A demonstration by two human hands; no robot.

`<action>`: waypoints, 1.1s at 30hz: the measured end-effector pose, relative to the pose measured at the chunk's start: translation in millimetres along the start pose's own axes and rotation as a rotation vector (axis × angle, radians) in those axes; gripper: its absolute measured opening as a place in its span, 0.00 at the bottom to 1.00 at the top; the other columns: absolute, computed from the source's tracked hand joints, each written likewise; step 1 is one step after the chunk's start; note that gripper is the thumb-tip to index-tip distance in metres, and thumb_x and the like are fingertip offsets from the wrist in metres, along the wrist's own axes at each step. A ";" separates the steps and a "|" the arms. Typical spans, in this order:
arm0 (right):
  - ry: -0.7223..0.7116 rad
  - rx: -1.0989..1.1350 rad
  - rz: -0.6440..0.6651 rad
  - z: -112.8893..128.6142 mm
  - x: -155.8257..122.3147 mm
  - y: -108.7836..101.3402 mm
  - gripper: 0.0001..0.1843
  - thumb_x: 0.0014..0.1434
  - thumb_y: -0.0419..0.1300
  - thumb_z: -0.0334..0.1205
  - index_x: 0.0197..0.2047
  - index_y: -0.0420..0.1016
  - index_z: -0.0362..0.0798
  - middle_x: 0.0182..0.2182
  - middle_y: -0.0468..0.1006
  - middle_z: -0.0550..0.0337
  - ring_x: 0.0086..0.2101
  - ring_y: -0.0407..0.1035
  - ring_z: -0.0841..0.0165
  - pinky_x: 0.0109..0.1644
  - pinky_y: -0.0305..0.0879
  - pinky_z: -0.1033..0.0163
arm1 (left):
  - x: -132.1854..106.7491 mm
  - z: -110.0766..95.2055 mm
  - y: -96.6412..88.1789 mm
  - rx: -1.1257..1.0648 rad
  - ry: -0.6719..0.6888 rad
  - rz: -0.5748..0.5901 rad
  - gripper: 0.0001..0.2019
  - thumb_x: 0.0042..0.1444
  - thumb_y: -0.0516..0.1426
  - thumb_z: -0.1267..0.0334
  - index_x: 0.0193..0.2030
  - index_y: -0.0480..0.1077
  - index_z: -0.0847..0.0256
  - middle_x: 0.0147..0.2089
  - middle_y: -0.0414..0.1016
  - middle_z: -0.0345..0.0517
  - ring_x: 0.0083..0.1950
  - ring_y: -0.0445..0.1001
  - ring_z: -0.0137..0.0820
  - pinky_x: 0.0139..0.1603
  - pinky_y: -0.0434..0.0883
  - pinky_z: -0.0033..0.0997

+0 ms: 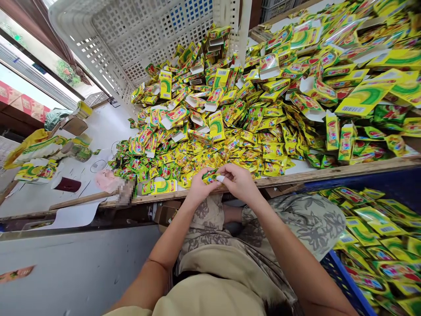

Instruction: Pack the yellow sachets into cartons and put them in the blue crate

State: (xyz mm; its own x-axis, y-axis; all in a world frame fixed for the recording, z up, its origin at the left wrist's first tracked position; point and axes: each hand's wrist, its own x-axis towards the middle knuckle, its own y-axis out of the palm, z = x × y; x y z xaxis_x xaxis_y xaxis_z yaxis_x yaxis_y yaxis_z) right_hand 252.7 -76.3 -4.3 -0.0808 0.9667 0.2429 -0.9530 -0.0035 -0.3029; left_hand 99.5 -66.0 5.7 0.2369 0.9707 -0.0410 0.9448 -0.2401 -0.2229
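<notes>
My left hand [199,188] and my right hand [240,182] meet at the table's front edge, both closed on one small yellow-green packet [210,176] held between the fingertips. Just beyond them lies a big heap of yellow-green sachets and small flat cartons [230,118] spread over the white table [101,127]. My forearms reach up from my lap, which is covered by patterned cloth.
A white perforated plastic crate [131,39] lies tipped at the back. A blue crate [342,276] at my right holds several finished yellow cartons [378,237]. A wooden strip [329,173] edges the table. Bags, a small box and a dark red item [67,184] lie at the left.
</notes>
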 end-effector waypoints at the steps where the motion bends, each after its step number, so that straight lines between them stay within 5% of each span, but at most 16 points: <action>1: 0.018 0.033 -0.012 -0.7 -0.4 0.3 0.02 0.53 0.56 0.33 0.30 0.70 0.48 0.27 0.72 0.60 0.26 0.66 0.70 0.30 0.64 0.64 | -0.6 0.8 1.7 -0.013 -0.003 -0.007 0.21 0.40 0.66 0.59 0.42 0.70 0.63 0.39 0.74 0.44 0.41 0.72 0.33 0.47 0.67 0.34; 9: 0.095 0.140 -0.068 -5.3 -3.4 3.8 0.03 0.53 0.59 0.38 0.33 0.69 0.49 0.27 0.72 0.61 0.27 0.67 0.69 0.31 0.67 0.62 | 0.1 7.8 2.7 -0.029 0.028 -0.050 0.18 0.42 0.65 0.62 0.42 0.70 0.62 0.43 0.74 0.45 0.45 0.72 0.35 0.51 0.67 0.36; 12: 0.010 0.064 -0.074 -5.5 -3.9 1.4 0.15 0.51 0.61 0.39 0.44 0.69 0.49 0.40 0.73 0.53 0.36 0.70 0.64 0.37 0.70 0.59 | 2.1 5.5 0.6 0.041 0.074 0.022 0.16 0.45 0.62 0.67 0.43 0.69 0.61 0.44 0.74 0.47 0.47 0.71 0.36 0.52 0.67 0.37; 16: -0.140 -0.115 0.098 -5.8 0.4 -1.4 0.28 0.51 0.57 0.30 0.56 0.64 0.50 0.52 0.70 0.50 0.50 0.66 0.58 0.52 0.65 0.51 | 2.7 5.6 7.3 0.258 0.154 0.061 0.22 0.45 0.58 0.74 0.49 0.63 0.61 0.48 0.70 0.50 0.51 0.69 0.40 0.54 0.66 0.42; 18: -0.120 -0.202 0.143 -7.1 2.3 -2.5 0.25 0.51 0.55 0.28 0.54 0.67 0.49 0.49 0.74 0.50 0.48 0.68 0.58 0.52 0.64 0.52 | 2.9 8.2 12.6 0.355 0.159 0.044 0.23 0.45 0.57 0.74 0.50 0.61 0.62 0.49 0.68 0.53 0.52 0.68 0.42 0.54 0.65 0.45; 22: -0.022 -0.334 0.109 -14.5 -1.1 -10.6 0.07 0.54 0.56 0.37 0.37 0.71 0.46 0.32 0.76 0.53 0.33 0.70 0.61 0.37 0.64 0.59 | 13.9 4.7 7.7 0.398 0.236 0.082 0.32 0.46 0.61 0.68 0.59 0.54 0.62 0.55 0.60 0.58 0.55 0.65 0.44 0.54 0.66 0.47; 25: 0.080 -0.309 -0.019 -25.9 -7.6 -20.7 0.09 0.54 0.58 0.45 0.34 0.68 0.47 0.23 0.70 0.62 0.23 0.62 0.68 0.28 0.57 0.64 | 40.1 -12.1 -13.9 0.459 0.377 0.163 0.40 0.45 0.65 0.59 0.63 0.51 0.58 0.61 0.56 0.58 0.62 0.59 0.47 0.60 0.62 0.48; 29: 0.180 -0.153 -0.137 -41.4 -10.9 -23.6 0.11 0.54 0.58 0.47 0.35 0.65 0.49 0.23 0.67 0.66 0.21 0.58 0.72 0.26 0.55 0.66 | 89.5 -29.9 -34.3 0.672 0.507 -0.089 0.34 0.49 0.63 0.53 0.61 0.55 0.57 0.63 0.55 0.57 0.67 0.51 0.48 0.66 0.50 0.51; 33: 0.167 0.119 -0.191 -46.0 -7.2 -12.2 0.12 0.55 0.58 0.47 0.38 0.64 0.50 0.32 0.71 0.60 0.31 0.65 0.68 0.33 0.65 0.63 | 125.4 -18.4 -20.7 0.748 0.421 -0.247 0.31 0.43 0.65 0.47 0.52 0.64 0.59 0.64 0.52 0.61 0.67 0.48 0.54 0.64 0.50 0.55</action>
State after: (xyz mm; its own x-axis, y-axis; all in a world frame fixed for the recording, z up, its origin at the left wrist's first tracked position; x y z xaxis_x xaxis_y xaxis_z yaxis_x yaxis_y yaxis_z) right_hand 278.3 -71.5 -44.7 0.1433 0.9815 0.1266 -0.9747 0.1621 -0.1537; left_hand 113.8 60.4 23.2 0.2491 0.8723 0.4208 0.6199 0.1902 -0.7613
